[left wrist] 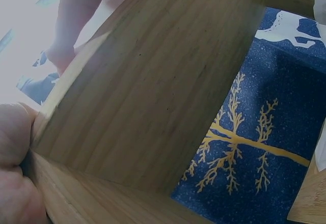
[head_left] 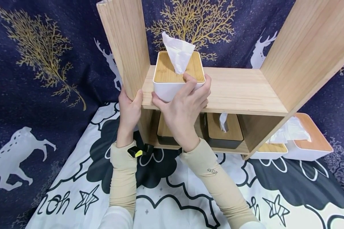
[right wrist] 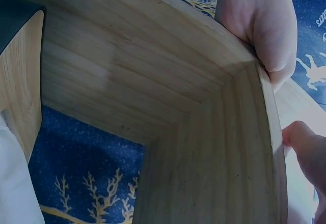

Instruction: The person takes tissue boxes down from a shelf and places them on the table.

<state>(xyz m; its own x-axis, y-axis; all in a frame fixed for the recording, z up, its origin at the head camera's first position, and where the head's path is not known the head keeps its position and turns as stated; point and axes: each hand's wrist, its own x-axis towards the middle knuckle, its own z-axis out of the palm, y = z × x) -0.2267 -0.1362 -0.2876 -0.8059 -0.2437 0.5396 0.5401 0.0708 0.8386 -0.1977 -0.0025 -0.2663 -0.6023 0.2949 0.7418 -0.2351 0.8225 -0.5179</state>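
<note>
Tissue box: white body point(head_left: 164, 90), wooden lid point(head_left: 162, 71), at the front-left corner of the upper shelf point(head_left: 240, 86), near the front edge. Can't tell if the base bears on the board; the hand covers it.
Right hand: point(head_left: 184, 101) curled over the box's near side, thumb at its left, fingers at its right, index at the lid's near edge. Pinching the box.
Left hand: point(head_left: 129, 109) wrapped on the front edge of the left side panel point(head_left: 130, 44), thumb on the inner side. Gripping panel, not box.
Box grip: my take, pinch the white walls low; go light with the index so the lid doesn't tip.
Panel brace: left looks useful as a steady; I'd hold the frame without pulling it.
Front edge: main risk, I think, is the base catching or overhanging there. Better to have the whole base over the board before easing the fingers off.
Side panel gap: narrow at the box's left; the thumb needs room to come out.
Tissue tuft: point(head_left: 179, 52) points up, flopping a bit rightward; best not brushed.
Lid facing: upward, slot on top; near wall faces the person.
Long axis: looks left-right, along the front edge, but foreshortening makes it unsure; lid could be near square.
</note>
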